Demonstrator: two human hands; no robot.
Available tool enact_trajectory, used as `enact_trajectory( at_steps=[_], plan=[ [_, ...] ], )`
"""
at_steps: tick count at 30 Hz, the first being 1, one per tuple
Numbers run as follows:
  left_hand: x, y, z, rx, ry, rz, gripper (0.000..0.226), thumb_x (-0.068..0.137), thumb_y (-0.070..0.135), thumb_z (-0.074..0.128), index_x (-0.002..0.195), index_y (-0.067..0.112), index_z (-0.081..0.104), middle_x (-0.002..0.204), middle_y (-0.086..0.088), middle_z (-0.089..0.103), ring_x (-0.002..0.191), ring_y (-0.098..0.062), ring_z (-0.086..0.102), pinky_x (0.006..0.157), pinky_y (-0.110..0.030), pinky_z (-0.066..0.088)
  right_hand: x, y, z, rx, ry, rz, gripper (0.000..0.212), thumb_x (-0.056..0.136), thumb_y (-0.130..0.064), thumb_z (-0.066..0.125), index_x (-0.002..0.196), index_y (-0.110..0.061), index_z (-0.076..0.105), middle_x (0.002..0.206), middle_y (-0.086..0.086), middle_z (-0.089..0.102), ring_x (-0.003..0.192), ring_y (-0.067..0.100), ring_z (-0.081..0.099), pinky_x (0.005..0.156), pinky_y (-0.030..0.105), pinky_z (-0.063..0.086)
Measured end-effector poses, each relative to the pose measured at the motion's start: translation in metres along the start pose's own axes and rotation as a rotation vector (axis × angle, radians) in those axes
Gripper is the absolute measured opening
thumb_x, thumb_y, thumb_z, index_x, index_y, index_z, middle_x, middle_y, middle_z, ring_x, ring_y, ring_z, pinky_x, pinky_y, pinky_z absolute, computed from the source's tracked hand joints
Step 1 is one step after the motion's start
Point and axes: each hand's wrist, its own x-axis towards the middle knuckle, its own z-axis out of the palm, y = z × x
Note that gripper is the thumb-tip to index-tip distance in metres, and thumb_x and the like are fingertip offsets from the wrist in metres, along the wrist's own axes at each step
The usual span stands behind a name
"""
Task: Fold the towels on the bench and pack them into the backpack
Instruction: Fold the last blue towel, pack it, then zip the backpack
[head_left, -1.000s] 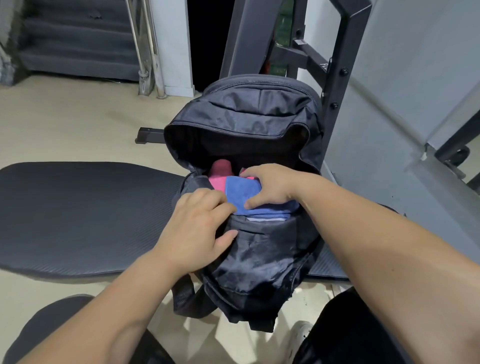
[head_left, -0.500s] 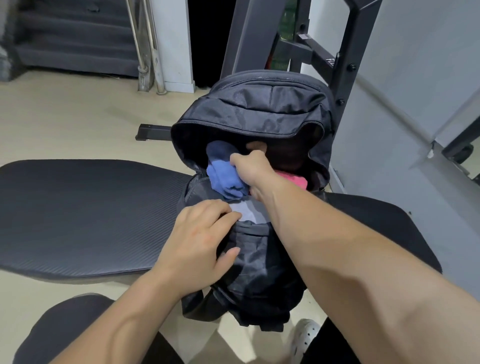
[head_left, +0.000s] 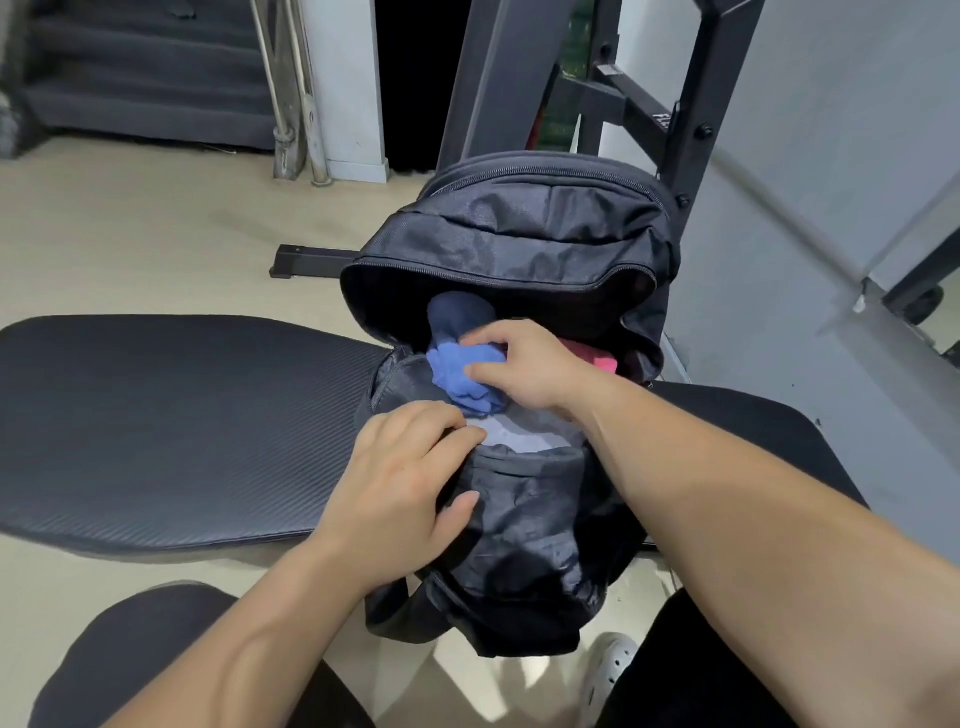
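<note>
The blue towel (head_left: 460, 371) is sitting bunched in the open mouth of the backpack (head_left: 519, 244), which is standing on the black bench (head_left: 182, 426), with a rack frame (head_left: 711, 93) behind it and beige floor (head_left: 156, 234) beyond. The right hand (head_left: 524, 366) is clutching that towel, fingers curled; the left hand (head_left: 400, 488) is pinching the backpack's near rim.

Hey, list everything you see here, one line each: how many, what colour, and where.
black fabric backpack: one, black, open, standing on the bench
crumpled blue towel: one, blue, in the backpack's mouth
pink towel: one, pink, inside, right of the blue one
pale grey cloth: one, grey, below the blue towel at the front rim
padded black bench: one, black, under the backpack
black metal rack: one, black, behind the backpack
white perforated shoe: one, white, on the floor
left hand: grips the backpack's front rim
right hand: holds the blue towel
</note>
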Motion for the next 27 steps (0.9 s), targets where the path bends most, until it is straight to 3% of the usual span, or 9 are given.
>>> enact_trajectory(
  at_steps=[3,5,7,10,13,16,21,27],
  plan=[
    [0.001,0.002,-0.002,0.008,-0.006,-0.005,0.052,0.081,0.038,0.072,0.127,0.016,0.063,0.127,0.0,0.056,0.126,-0.026,0.05,0.098,-0.044,0.041,0.013,-0.014,0.013,-0.015,0.215,0.047,0.035,0.091,-0.025,0.066,0.123,-0.011,0.069,0.13,0.009,0.066,0.121,0.02,0.056,0.091,0.015,0.035],
    [0.001,0.002,-0.004,0.011,-0.011,-0.012,0.053,0.081,0.039,0.071,0.128,0.017,0.063,0.127,0.001,0.056,0.126,-0.025,0.049,0.098,-0.043,0.04,0.02,-0.023,0.025,-0.173,0.154,0.049,0.029,0.096,-0.036,0.052,0.1,-0.014,0.07,0.114,0.015,0.065,0.115,0.029,0.052,0.086,0.025,0.036],
    [0.002,0.002,-0.006,0.018,-0.023,-0.017,0.053,0.081,0.041,0.07,0.128,0.018,0.062,0.127,0.002,0.055,0.126,-0.024,0.049,0.099,-0.041,0.038,0.02,-0.024,0.033,-0.509,0.009,0.053,0.036,0.104,-0.036,0.04,0.113,-0.013,0.066,0.128,0.018,0.055,0.119,0.034,0.046,0.092,0.035,0.039],
    [0.001,0.001,-0.006,0.03,-0.041,-0.015,0.055,0.08,0.042,0.069,0.129,0.019,0.061,0.128,0.003,0.055,0.127,-0.024,0.048,0.1,-0.041,0.037,0.013,-0.017,0.027,-0.863,0.077,-0.077,0.044,0.105,-0.042,0.035,0.14,-0.019,0.051,0.154,0.014,0.031,0.134,0.035,0.035,0.103,0.044,0.035],
    [0.0,0.001,-0.005,0.022,-0.034,-0.015,0.055,0.079,0.042,0.07,0.129,0.018,0.063,0.128,0.003,0.056,0.127,-0.023,0.048,0.1,-0.041,0.037,0.009,-0.005,0.019,-0.853,-0.065,-0.32,0.066,0.101,-0.046,0.041,0.156,-0.012,0.026,0.167,0.01,0.014,0.151,0.033,0.018,0.116,0.046,0.028],
    [-0.001,0.001,-0.003,0.019,-0.024,-0.012,0.055,0.08,0.041,0.069,0.128,0.017,0.063,0.128,0.002,0.056,0.127,-0.024,0.049,0.1,-0.041,0.038,0.004,0.006,0.014,-0.872,-0.216,-0.357,0.082,0.101,-0.045,0.047,0.16,-0.01,0.004,0.168,0.007,0.009,0.155,0.03,0.008,0.119,0.045,0.022],
    [0.0,0.003,-0.002,0.017,-0.005,-0.006,0.05,0.081,0.039,0.068,0.125,0.015,0.065,0.125,0.0,0.057,0.122,-0.027,0.051,0.1,-0.045,0.04,0.015,0.007,0.029,-0.964,-0.211,-0.3,0.077,0.101,-0.03,0.046,0.161,-0.017,0.0,0.169,0.001,0.004,0.156,0.027,0.001,0.12,0.049,0.022],
    [0.001,0.006,-0.006,0.116,-0.056,0.015,0.048,0.079,0.036,0.069,0.122,0.014,0.065,0.122,-0.002,0.059,0.118,-0.028,0.053,0.1,-0.045,0.041,0.033,-0.006,0.048,-1.075,-0.259,-0.16,0.074,0.102,-0.042,0.036,0.161,-0.02,-0.003,0.17,0.003,-0.007,0.156,0.027,-0.006,0.124,0.052,0.004]
  ],
)
